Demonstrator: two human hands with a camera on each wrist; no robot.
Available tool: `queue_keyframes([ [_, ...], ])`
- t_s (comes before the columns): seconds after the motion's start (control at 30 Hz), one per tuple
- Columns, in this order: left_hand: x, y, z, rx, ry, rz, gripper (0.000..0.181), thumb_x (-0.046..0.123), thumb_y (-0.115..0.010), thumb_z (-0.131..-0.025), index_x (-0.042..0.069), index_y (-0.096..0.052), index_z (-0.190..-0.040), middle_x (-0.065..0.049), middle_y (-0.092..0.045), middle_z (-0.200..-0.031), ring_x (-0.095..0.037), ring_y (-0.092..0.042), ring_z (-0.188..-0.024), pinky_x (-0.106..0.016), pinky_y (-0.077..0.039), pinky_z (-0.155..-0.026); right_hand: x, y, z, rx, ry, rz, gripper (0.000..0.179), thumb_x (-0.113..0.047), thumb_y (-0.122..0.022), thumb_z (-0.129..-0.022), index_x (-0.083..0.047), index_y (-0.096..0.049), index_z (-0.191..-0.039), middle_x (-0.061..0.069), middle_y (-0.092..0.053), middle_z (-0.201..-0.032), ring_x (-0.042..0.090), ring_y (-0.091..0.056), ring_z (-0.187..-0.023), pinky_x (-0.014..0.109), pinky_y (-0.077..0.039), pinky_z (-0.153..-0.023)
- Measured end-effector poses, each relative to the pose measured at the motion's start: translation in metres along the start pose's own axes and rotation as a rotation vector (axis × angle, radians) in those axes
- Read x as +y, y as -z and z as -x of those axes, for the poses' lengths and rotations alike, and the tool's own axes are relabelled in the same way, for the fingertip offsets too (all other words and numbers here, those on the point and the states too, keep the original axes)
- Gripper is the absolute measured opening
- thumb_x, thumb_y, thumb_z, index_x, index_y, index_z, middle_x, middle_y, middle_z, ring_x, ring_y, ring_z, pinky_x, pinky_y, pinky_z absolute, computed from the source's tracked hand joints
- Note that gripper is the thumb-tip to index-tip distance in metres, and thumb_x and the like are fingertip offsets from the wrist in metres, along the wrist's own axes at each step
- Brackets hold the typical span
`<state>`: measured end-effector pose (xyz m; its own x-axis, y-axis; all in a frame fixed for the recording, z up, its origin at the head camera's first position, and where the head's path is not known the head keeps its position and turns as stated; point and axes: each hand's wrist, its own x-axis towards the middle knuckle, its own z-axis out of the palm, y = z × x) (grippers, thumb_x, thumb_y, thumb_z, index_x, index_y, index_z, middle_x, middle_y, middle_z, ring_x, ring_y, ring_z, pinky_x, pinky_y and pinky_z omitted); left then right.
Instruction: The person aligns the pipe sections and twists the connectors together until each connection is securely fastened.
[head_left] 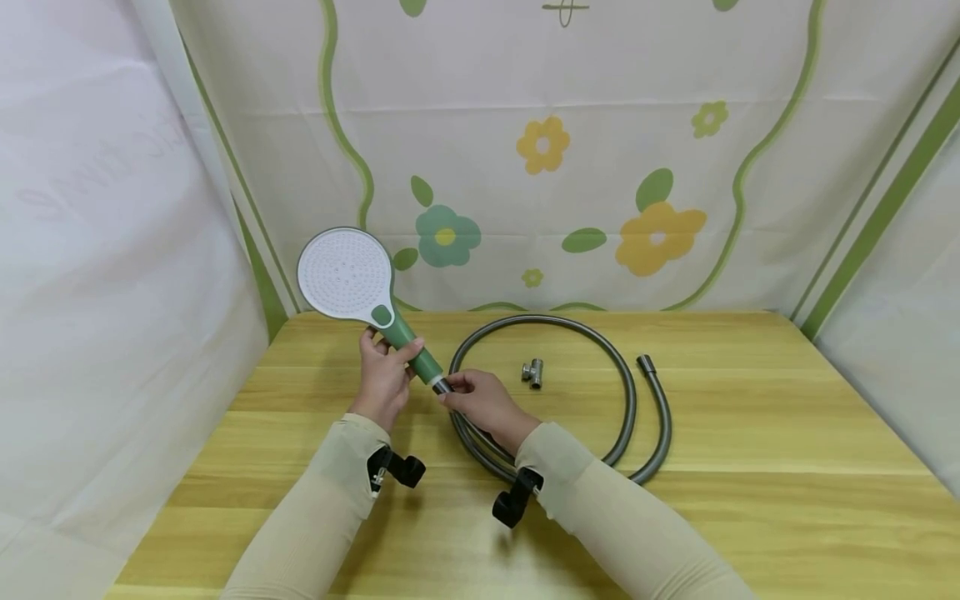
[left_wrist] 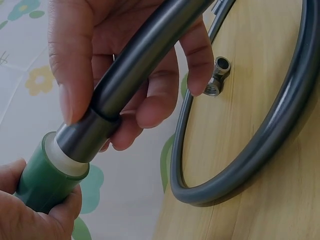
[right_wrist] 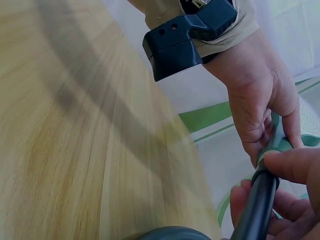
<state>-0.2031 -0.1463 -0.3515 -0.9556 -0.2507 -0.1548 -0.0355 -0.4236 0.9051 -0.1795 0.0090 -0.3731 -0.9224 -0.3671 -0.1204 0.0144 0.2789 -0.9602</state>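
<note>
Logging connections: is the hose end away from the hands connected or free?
Free: that hose end has nothing attached; the small metal fitting sits apart.

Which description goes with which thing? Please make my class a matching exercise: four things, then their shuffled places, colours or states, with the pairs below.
1. Shower head
2. Metal tee fitting
3. Left hand
4. Right hand

A. Holds a hose end
B. On the table, within the loop of the hose
C. Grips a green handle
D. Has a round white face

Pairs: 1-D, 2-B, 3-C, 4-A
</note>
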Motion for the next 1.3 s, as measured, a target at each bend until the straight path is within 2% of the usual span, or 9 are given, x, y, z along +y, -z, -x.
queue_keyframes([
  [0.37,0.0004,-0.0008,-0.0014,-0.007,0.006,0.000,0.087,-0.007,-0.059,-0.091,0.025,-0.005,-0.151,-0.009,-0.031,-0.147,-0.026,-0.046,-0.119,-0.038,-0.045,-0.095,-0.0023,0.0010,-0.0016,-0.022,-0.034,-0.032,0.029,-0.015,-0.063,-0.095,0.001,-0.062,-0.119,0.009,-0.065,-0.103,0.027,-0.062,-0.095,0.038,-0.051,-0.087],
  [0.63,0.0004,-0.0025,-0.0023,-0.008,0.009,-0.006,0.087,-0.006,-0.060,-0.091,0.025,-0.005,-0.151,-0.009,-0.030,-0.147,-0.025,-0.047,-0.118,-0.037,-0.046,-0.095,-0.0057,0.0027,0.0009,-0.053,-0.066,-0.043,0.029,-0.014,-0.056,-0.098,0.002,-0.061,-0.122,0.019,-0.064,-0.114,0.035,-0.061,-0.104,0.045,-0.046,-0.097],
  [1.07,0.0000,-0.0015,-0.0007,-0.008,0.006,0.003,0.086,-0.007,-0.059,-0.092,0.023,-0.004,-0.151,-0.011,-0.029,-0.148,-0.026,-0.045,-0.119,-0.039,-0.045,-0.097,-0.0081,0.0016,0.0023,-0.087,-0.079,-0.055,0.031,-0.015,-0.051,-0.101,0.003,-0.059,-0.124,0.019,-0.064,-0.113,0.035,-0.060,-0.104,0.046,-0.044,-0.097],
  [1.2,0.0003,-0.0006,-0.0009,-0.002,0.005,0.006,0.085,-0.006,-0.059,-0.091,0.023,-0.005,-0.150,-0.011,-0.030,-0.147,-0.026,-0.045,-0.119,-0.039,-0.044,-0.097,-0.0080,0.0021,0.0017,-0.107,-0.091,-0.044,0.038,-0.020,-0.053,-0.100,0.001,-0.054,-0.132,0.015,-0.062,-0.115,0.033,-0.060,-0.104,0.045,-0.045,-0.096],
  [1.3,0.0003,-0.0004,-0.0009,0.000,0.004,0.008,0.085,-0.007,-0.060,-0.091,0.024,-0.006,-0.150,-0.010,-0.030,-0.145,-0.026,-0.045,-0.118,-0.039,-0.045,-0.096,-0.0080,0.0026,0.0014,-0.092,-0.105,-0.030,0.046,-0.025,-0.057,-0.097,-0.003,-0.049,-0.137,0.012,-0.061,-0.115,0.030,-0.060,-0.104,0.045,-0.044,-0.096],
])
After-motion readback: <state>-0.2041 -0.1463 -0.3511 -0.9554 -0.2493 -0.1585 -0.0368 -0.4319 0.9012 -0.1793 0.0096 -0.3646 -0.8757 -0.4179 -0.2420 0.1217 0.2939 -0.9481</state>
